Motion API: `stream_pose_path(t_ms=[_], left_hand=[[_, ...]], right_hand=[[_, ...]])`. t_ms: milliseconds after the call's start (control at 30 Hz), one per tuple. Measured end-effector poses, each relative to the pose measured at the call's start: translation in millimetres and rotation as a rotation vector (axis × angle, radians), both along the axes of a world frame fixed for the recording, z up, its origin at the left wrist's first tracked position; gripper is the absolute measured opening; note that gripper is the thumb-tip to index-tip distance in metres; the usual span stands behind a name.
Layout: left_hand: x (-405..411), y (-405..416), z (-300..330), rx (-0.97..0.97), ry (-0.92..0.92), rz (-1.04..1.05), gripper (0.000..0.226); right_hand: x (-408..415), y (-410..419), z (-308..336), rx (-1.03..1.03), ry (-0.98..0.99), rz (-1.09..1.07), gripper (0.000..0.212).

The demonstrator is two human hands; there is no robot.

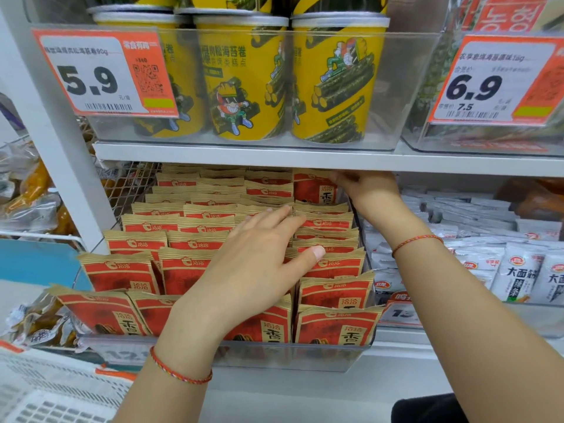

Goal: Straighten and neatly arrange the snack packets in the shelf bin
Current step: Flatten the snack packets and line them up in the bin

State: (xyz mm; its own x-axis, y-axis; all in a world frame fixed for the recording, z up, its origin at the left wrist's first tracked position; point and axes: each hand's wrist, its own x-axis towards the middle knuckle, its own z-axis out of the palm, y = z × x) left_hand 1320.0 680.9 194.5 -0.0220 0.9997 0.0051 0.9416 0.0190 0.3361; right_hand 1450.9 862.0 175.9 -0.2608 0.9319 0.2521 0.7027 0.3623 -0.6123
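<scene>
Red and tan snack packets [119, 271] stand upright in three rows inside a clear shelf bin [274, 355] on the lower shelf. My left hand [253, 270] lies flat on the middle and right rows, fingers spread, thumb on a right-row packet; it grips nothing. My right hand [363, 186] reaches to the back of the right row, just under the upper shelf, with its fingers on the top edge of the rearmost packet [314, 190], which stands taller than those in front. Whether those fingers pinch it is partly hidden.
Yellow seaweed-roll cups [244, 83] stand in a clear bin on the upper shelf [274, 158], low over the back row. White packets [515, 276] fill the bin to the right. A wire basket [18, 190] with snacks is at left, a white perforated basket [55, 395] at bottom left.
</scene>
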Motion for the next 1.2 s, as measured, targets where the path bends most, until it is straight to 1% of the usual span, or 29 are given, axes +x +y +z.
stream_pose_path(t_ms=[100, 167, 300, 400, 500, 567, 633, 700, 733, 833, 967, 1000, 1100, 1133, 1200], left_hand=[[-0.1, 0.4, 0.1, 0.0, -0.005, 0.001, 0.066], [0.0, 0.4, 0.0, -0.001, -0.005, 0.002, 0.066], [0.2, -0.3, -0.4, 0.003, -0.006, 0.006, 0.066], [-0.1, -0.4, -0.1, -0.001, -0.014, 0.006, 0.066], [-1.0, 0.9, -0.3, -0.01, -0.02, 0.004, 0.067], [-1.9, 2.3, -0.3, -0.01, -0.026, 0.003, 0.068], [-1.9, 2.9, 0.2, -0.01, -0.027, 0.002, 0.068], [-1.7, 2.3, 0.7, -0.012, -0.021, 0.003, 0.068], [-1.4, 1.9, 1.0, -0.013, -0.017, 0.003, 0.068], [-1.2, -0.2, 0.8, -0.008, -0.014, 0.001, 0.068], [-1.9, -1.1, -0.6, 0.001, -0.022, 0.0, 0.067], [-2.0, -1.1, -0.9, 0.001, -0.021, 0.0, 0.067], [-1.7, 0.2, -0.7, -0.001, -0.021, 0.002, 0.067], [-1.6, 0.8, -0.5, -0.003, -0.022, 0.003, 0.067], [-1.8, 1.6, -0.4, -0.002, -0.02, 0.002, 0.068]], right_hand=[[-2.6, 5.1, 0.5, -0.017, -0.088, -0.033, 0.037], [-4.5, 7.0, 1.1, -0.042, -0.086, -0.038, 0.03], [-9.9, 7.7, 2.5, -0.102, -0.109, -0.024, 0.024], [-9.2, 6.4, 2.5, -0.109, -0.055, 0.009, 0.022], [-3.1, -2.5, 1.9, -0.091, 0.081, 0.047, 0.028], [2.4, -8.8, 4.7, -0.118, 0.179, 0.074, 0.033], [9.9, -12.1, 9.6, -0.163, 0.175, 0.085, 0.037], [17.4, -13.1, 13.4, -0.208, 0.088, 0.086, 0.045], [20.2, -13.0, 14.2, -0.214, 0.07, 0.094, 0.042], [24.5, -12.5, 14.3, -0.245, 0.13, 0.086, 0.027], [26.3, -9.2, 14.5, -0.331, 0.153, 0.102, 0.021], [27.0, -7.7, 14.3, -0.34, 0.164, 0.104, 0.024], [26.7, -2.6, 9.5, -0.355, 0.17, 0.1, 0.04], [25.8, -1.7, 7.7, -0.343, 0.166, 0.099, 0.042], [23.8, 1.4, 3.0, -0.311, 0.184, 0.088, 0.041]])
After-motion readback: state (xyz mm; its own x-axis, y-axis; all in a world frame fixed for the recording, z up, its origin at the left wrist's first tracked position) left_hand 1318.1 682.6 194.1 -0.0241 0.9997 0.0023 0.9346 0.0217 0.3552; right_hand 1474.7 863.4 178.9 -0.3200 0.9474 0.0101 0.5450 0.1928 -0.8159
